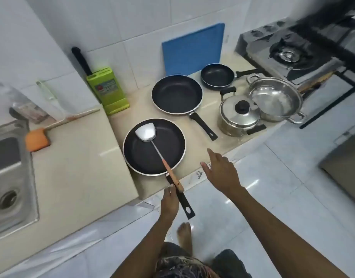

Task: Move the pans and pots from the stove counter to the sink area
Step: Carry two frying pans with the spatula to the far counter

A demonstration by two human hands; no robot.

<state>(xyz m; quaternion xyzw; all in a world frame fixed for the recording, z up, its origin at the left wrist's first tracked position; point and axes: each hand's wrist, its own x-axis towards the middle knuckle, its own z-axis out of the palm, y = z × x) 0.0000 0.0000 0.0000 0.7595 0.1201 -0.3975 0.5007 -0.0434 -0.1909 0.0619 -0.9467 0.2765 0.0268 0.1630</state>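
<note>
Cookware is grouped on the lower desk (pixel 228 145) near the stove (pixel 289 55); the sink (pixel 10 167) lies well to the left, on a raised level. The nearest frying pan (pixel 144 155) carries a loose spatula (pixel 152 143), and its long handle is clamped by the left hand (pixel 169 201). The right hand (pixel 220 171) hovers with fingers (pixel 210 154) apart, holding nothing. The pan should be kept level so the spatula is not tipped out, and lifted clear of the step.
</note>
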